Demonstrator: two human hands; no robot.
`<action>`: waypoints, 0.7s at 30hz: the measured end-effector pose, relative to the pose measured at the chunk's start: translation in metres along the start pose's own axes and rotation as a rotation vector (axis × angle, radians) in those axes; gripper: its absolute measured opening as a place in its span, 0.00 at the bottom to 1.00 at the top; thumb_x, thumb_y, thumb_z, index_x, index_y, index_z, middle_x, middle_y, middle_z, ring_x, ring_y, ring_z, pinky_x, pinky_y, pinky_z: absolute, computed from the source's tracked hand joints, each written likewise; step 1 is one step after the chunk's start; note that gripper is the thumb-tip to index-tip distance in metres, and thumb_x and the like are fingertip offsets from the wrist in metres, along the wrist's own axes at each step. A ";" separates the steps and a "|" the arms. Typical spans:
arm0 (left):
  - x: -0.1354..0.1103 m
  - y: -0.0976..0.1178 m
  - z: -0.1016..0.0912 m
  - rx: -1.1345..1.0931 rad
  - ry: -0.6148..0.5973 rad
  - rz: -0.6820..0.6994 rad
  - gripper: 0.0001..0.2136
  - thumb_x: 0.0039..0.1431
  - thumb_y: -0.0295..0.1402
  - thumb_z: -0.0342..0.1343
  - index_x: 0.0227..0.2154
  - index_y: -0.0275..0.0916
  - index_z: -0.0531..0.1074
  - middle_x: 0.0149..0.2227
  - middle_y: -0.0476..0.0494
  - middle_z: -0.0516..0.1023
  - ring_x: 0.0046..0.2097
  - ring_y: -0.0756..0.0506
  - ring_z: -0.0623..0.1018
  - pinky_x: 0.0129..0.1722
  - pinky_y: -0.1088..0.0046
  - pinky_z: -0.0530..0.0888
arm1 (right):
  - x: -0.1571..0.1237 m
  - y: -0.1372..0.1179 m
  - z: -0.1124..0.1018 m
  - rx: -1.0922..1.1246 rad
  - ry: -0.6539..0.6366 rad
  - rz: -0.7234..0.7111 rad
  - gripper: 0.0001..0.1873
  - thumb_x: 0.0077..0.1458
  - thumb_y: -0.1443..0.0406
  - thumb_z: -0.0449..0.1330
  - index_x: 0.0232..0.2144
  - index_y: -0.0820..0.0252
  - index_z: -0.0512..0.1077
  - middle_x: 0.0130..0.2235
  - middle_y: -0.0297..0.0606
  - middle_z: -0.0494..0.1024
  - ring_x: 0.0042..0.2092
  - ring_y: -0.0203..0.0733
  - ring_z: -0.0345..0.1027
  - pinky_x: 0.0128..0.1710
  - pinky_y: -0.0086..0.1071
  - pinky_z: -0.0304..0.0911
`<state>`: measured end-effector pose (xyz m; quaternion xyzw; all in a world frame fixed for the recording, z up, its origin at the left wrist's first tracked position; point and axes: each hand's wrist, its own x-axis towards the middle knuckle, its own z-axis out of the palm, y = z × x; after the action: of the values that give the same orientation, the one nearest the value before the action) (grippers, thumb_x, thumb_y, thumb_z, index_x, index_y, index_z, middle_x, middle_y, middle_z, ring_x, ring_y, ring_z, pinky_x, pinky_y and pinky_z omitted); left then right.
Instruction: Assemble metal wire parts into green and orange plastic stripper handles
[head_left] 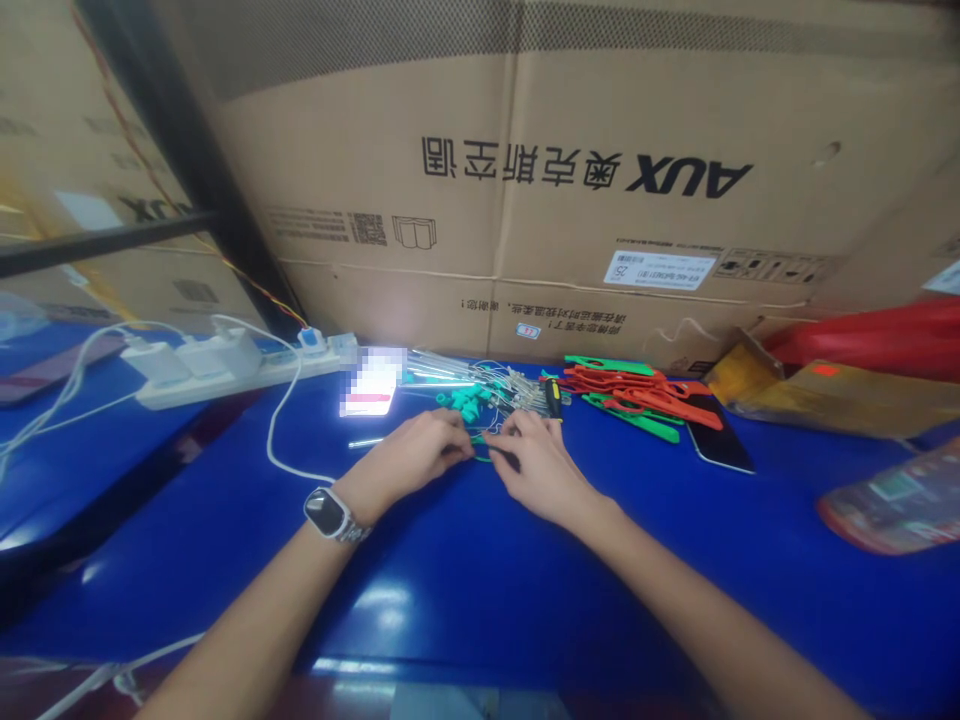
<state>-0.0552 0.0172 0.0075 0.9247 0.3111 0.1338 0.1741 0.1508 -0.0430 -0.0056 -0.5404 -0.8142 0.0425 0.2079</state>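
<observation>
Flanking two hands point(420, 452) point(536, 462), one phone point(371, 388)

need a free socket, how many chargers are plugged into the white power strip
3 white chargers sit in a row on the power strip: left, middle, right. More may be hidden.

Bare forearms, no sleeves, dark-faced wristwatch point(328, 512) with metal band on left wrist

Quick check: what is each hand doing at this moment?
Left hand: closed, pinching a small green piece.
Right hand: closed, fingers on a thin dark part; exact hold unclear.
</observation>
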 end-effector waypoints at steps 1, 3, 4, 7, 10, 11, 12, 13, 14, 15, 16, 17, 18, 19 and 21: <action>0.000 -0.001 0.000 0.007 0.002 0.001 0.07 0.62 0.27 0.56 0.34 0.40 0.79 0.38 0.44 0.76 0.40 0.46 0.76 0.41 0.71 0.71 | -0.001 0.004 0.001 0.047 -0.011 -0.002 0.15 0.64 0.64 0.56 0.50 0.51 0.77 0.43 0.41 0.71 0.48 0.46 0.63 0.47 0.41 0.52; 0.000 -0.001 0.000 0.026 0.004 0.008 0.07 0.62 0.28 0.56 0.34 0.41 0.79 0.38 0.45 0.76 0.40 0.46 0.76 0.41 0.70 0.71 | -0.003 0.011 0.002 0.130 -0.030 -0.002 0.17 0.63 0.64 0.57 0.53 0.51 0.74 0.45 0.41 0.71 0.51 0.46 0.62 0.50 0.43 0.52; 0.000 0.000 0.000 0.033 0.004 0.009 0.07 0.62 0.28 0.56 0.35 0.41 0.79 0.38 0.45 0.75 0.40 0.45 0.76 0.42 0.70 0.71 | -0.003 0.013 0.001 0.166 -0.034 -0.001 0.18 0.62 0.64 0.57 0.54 0.51 0.73 0.46 0.41 0.71 0.52 0.46 0.62 0.52 0.43 0.52; -0.001 0.004 -0.002 0.046 0.017 -0.004 0.08 0.61 0.28 0.55 0.40 0.41 0.78 0.41 0.44 0.75 0.42 0.45 0.76 0.44 0.68 0.72 | -0.001 0.018 -0.005 0.254 -0.029 0.000 0.20 0.60 0.69 0.57 0.55 0.52 0.72 0.46 0.40 0.72 0.51 0.44 0.64 0.53 0.43 0.53; -0.001 0.011 -0.003 0.081 0.051 -0.014 0.13 0.60 0.28 0.54 0.47 0.40 0.76 0.44 0.42 0.73 0.43 0.43 0.75 0.45 0.66 0.72 | 0.001 0.023 -0.016 0.267 -0.030 0.020 0.20 0.57 0.74 0.55 0.49 0.55 0.74 0.43 0.37 0.73 0.47 0.41 0.67 0.50 0.40 0.55; -0.001 0.014 -0.003 0.101 0.060 -0.010 0.14 0.60 0.28 0.53 0.49 0.40 0.75 0.44 0.41 0.73 0.44 0.43 0.75 0.45 0.65 0.72 | 0.000 0.025 -0.019 0.251 -0.033 0.035 0.19 0.56 0.74 0.56 0.47 0.56 0.75 0.43 0.37 0.73 0.46 0.41 0.67 0.49 0.39 0.56; -0.001 0.016 -0.002 0.123 0.064 -0.004 0.15 0.61 0.29 0.53 0.50 0.40 0.74 0.44 0.41 0.72 0.44 0.42 0.75 0.46 0.65 0.72 | 0.000 0.028 -0.022 0.230 -0.039 0.051 0.17 0.55 0.74 0.57 0.45 0.56 0.75 0.43 0.38 0.73 0.44 0.40 0.68 0.47 0.38 0.58; -0.001 0.017 -0.002 0.144 0.065 0.003 0.16 0.62 0.30 0.52 0.51 0.40 0.74 0.44 0.40 0.72 0.45 0.42 0.74 0.46 0.64 0.71 | 0.000 0.031 -0.024 0.213 -0.052 0.068 0.15 0.55 0.73 0.58 0.44 0.57 0.75 0.44 0.38 0.73 0.42 0.40 0.68 0.45 0.36 0.59; 0.000 0.018 -0.001 0.160 0.062 0.007 0.16 0.62 0.31 0.52 0.51 0.40 0.74 0.44 0.40 0.72 0.45 0.42 0.74 0.45 0.64 0.71 | -0.001 0.033 -0.025 0.202 -0.068 0.083 0.13 0.54 0.71 0.59 0.42 0.57 0.75 0.43 0.38 0.73 0.40 0.39 0.67 0.43 0.35 0.59; 0.000 0.018 0.001 0.171 0.058 0.011 0.15 0.63 0.32 0.52 0.51 0.40 0.75 0.44 0.40 0.72 0.44 0.41 0.74 0.45 0.63 0.71 | -0.001 0.036 -0.025 0.201 -0.084 0.093 0.11 0.54 0.70 0.60 0.41 0.58 0.75 0.42 0.38 0.73 0.39 0.39 0.67 0.41 0.34 0.60; 0.001 0.018 0.002 0.175 0.052 0.016 0.15 0.64 0.34 0.52 0.51 0.41 0.75 0.44 0.39 0.72 0.44 0.41 0.74 0.45 0.64 0.71 | -0.001 0.037 -0.025 0.209 -0.098 0.100 0.10 0.54 0.69 0.61 0.40 0.59 0.75 0.41 0.38 0.73 0.38 0.38 0.67 0.40 0.33 0.60; 0.001 0.017 0.003 0.175 0.048 0.021 0.15 0.64 0.35 0.53 0.50 0.41 0.76 0.43 0.40 0.72 0.44 0.41 0.74 0.44 0.64 0.71 | -0.001 0.038 -0.024 0.226 -0.112 0.104 0.08 0.54 0.70 0.62 0.39 0.59 0.75 0.39 0.37 0.73 0.37 0.37 0.67 0.39 0.32 0.60; 0.001 0.016 0.003 0.172 0.045 0.027 0.14 0.64 0.37 0.53 0.50 0.41 0.76 0.43 0.40 0.72 0.44 0.41 0.74 0.43 0.64 0.71 | -0.001 0.037 -0.022 0.246 -0.123 0.105 0.07 0.54 0.70 0.62 0.37 0.60 0.75 0.37 0.36 0.73 0.36 0.37 0.66 0.38 0.31 0.60; 0.001 0.015 0.004 0.167 0.047 0.031 0.14 0.65 0.39 0.54 0.49 0.41 0.76 0.42 0.40 0.73 0.43 0.41 0.74 0.43 0.65 0.71 | -0.001 0.036 -0.021 0.267 -0.130 0.105 0.06 0.53 0.71 0.62 0.36 0.60 0.75 0.35 0.35 0.73 0.35 0.36 0.66 0.37 0.31 0.60; 0.001 0.012 0.004 0.156 0.054 0.036 0.14 0.64 0.41 0.55 0.48 0.41 0.77 0.41 0.41 0.73 0.43 0.42 0.74 0.42 0.66 0.71 | 0.000 0.033 -0.019 0.302 -0.136 0.105 0.05 0.53 0.72 0.62 0.34 0.61 0.75 0.34 0.34 0.73 0.34 0.35 0.66 0.36 0.30 0.60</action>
<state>-0.0466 0.0081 0.0086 0.9369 0.3086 0.1368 0.0906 0.1859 -0.0322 0.0018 -0.5408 -0.7813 0.2119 0.2285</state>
